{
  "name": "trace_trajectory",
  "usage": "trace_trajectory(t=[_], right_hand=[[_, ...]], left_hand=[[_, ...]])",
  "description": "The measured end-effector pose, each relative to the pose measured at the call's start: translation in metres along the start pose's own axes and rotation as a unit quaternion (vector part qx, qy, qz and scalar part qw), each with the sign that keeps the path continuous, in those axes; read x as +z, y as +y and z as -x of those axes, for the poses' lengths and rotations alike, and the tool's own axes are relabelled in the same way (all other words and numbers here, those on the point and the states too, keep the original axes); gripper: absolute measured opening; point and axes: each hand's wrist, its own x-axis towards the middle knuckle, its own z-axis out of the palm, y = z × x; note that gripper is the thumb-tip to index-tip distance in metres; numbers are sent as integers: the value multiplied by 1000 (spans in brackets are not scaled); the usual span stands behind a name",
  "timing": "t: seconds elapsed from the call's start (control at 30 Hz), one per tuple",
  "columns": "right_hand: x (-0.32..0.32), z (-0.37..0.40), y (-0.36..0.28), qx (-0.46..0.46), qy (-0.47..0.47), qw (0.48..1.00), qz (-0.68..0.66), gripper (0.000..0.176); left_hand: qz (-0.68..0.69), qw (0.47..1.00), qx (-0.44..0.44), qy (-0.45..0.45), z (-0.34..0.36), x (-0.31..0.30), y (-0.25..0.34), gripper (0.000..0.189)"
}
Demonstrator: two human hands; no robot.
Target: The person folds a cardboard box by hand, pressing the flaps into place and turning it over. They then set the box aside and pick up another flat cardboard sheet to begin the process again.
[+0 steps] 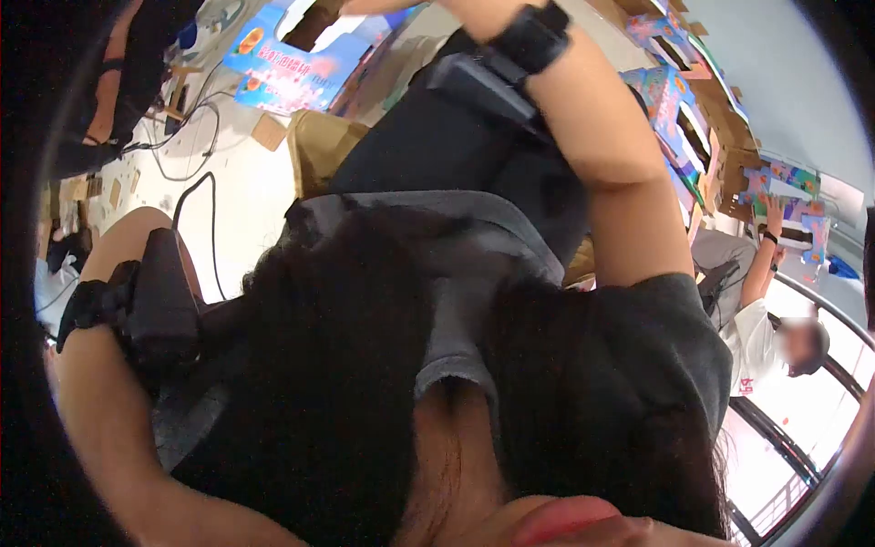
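My right arm stretches forward across my lap, with a black wristband (529,41) and a black box-shaped device (488,87) at the wrist. The right hand is mostly cut off by the top edge, near a blue printed cardboard box (292,68) with orange pictures, white lettering and an open cut-out. Bent at my left side, my other arm wears a black band (89,305) and a second dark device (166,296). A rounded patch of bare skin shows just past that band; the left fingers are hidden.
At right, a person in a white shirt (755,342) reaches to a printed box (802,232). More boxes (670,100) line the upper right. Another person's arm (109,77) shows upper left. A dark cable (217,237) and cardboard scraps (269,132) lie at left. Metal railings (770,438) stand lower right.
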Motion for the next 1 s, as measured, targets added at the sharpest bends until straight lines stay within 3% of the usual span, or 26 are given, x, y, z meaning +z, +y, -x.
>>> trace_trajectory(t=[0.07,0.1,0.2,0.3,0.43,0.57,0.67,1.0], right_hand=[[24,-28,-21,-26,-136,990,16,36],[79,-60,-17,-22,-134,991,-16,31],[109,-79,-36,38,-192,980,-25,28],[140,-93,-31,9,-219,975,-34,31],[165,-85,-20,54,-40,996,-55,27],[167,-88,-1,85,18,993,-79,25],[168,-88,6,108,38,991,-70,25],[157,-81,-8,96,-28,990,-99,34]], left_hand=[[-4,1000,-1,-3,0,-6,-4,20],[-4,1000,-2,-7,0,-9,-5,20],[0,1000,-7,-14,3,-16,-10,19],[9,1000,-11,-10,7,-20,-14,19],[16,1000,-15,4,15,-23,-21,20],[23,999,-19,12,22,-22,-27,20],[31,999,-21,18,24,-20,-28,21],[33,999,-21,21,20,-18,-30,23]])
